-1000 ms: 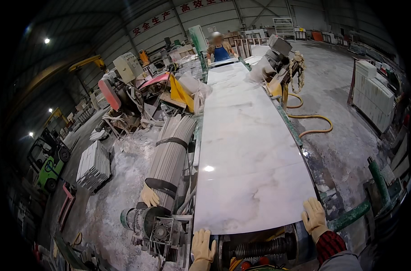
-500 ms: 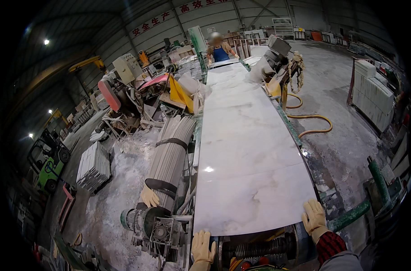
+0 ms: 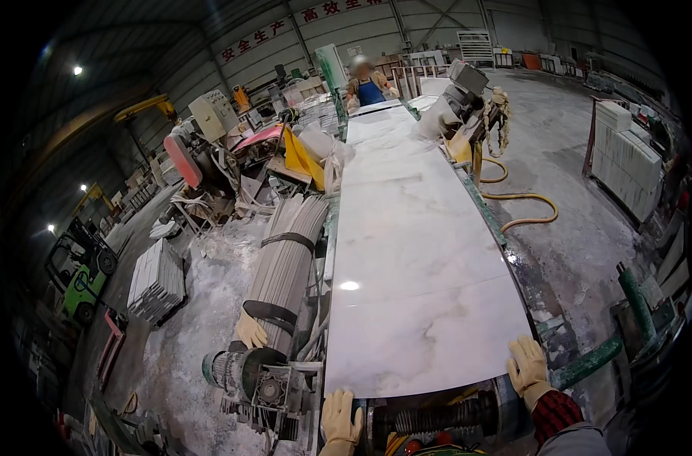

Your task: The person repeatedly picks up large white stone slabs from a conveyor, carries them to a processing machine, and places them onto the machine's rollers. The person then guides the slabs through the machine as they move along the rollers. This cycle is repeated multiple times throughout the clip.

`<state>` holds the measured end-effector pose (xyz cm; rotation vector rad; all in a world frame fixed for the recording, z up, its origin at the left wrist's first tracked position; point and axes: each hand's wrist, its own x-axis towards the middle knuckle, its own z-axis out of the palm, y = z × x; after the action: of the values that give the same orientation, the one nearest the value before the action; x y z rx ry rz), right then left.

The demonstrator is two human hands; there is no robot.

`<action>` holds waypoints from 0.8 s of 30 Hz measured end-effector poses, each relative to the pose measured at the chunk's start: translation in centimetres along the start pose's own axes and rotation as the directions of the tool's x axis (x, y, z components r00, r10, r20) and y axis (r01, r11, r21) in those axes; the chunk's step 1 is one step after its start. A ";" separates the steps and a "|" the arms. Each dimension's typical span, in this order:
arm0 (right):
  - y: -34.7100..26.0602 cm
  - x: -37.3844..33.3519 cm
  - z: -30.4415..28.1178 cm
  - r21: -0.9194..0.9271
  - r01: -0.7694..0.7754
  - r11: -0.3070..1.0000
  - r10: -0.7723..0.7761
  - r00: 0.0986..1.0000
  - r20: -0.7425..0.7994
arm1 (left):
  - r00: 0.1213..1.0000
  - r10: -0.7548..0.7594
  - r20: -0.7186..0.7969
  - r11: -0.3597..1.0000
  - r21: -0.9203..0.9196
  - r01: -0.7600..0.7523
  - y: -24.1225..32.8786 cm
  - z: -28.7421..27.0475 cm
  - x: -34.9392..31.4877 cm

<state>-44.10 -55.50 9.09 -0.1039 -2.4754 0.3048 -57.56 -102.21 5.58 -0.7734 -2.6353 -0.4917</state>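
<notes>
A long white marble slab (image 3: 414, 304) with faint grey-brown veins stretches away from me along a roller bed. My left hand (image 3: 340, 420), in a cream work glove, is at the slab's near left corner with its fingers extended. At the near right corner, my right hand (image 3: 528, 371) lies with gloved fingers spread along the slab's side edge. Neither hand is wrapped around anything. Below the slab's near edge, a dark ribbed roller (image 3: 437, 418) shows between my hands.
Left of the slab are a motor (image 3: 239, 372) and a strapped bundle of pale strips (image 3: 285, 251) with a loose glove (image 3: 251, 330). Green pipe (image 3: 589, 363) juts out at right. Machinery (image 3: 456, 99) flanks the far end, where another person (image 3: 371, 87) stands.
The far person's hands have shifted slightly near the far end of the slab. My own hands stay at the two near corners.
</notes>
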 end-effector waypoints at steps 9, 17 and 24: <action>0.0 -0.4 0.0 0.030 -0.026 0.999 0.025 0.999 0.026 | 0.999 0.028 -0.023 1.000 0.008 -0.027 0.5 -0.8 0.0; -0.1 -0.8 -0.1 0.014 -0.023 1.000 0.023 1.000 0.016 | 1.000 0.012 0.008 1.000 -0.006 -0.012 0.7 -1.1 0.0; -0.6 -0.7 -0.6 0.003 -0.056 0.998 0.056 0.996 0.072 | 0.985 -0.106 0.135 0.992 -0.057 0.115 -0.9 0.7 -2.4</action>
<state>-43.18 -56.02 9.28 -0.1635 -2.5461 0.3436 -56.33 -103.70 3.70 -0.7037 -2.8091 -0.5775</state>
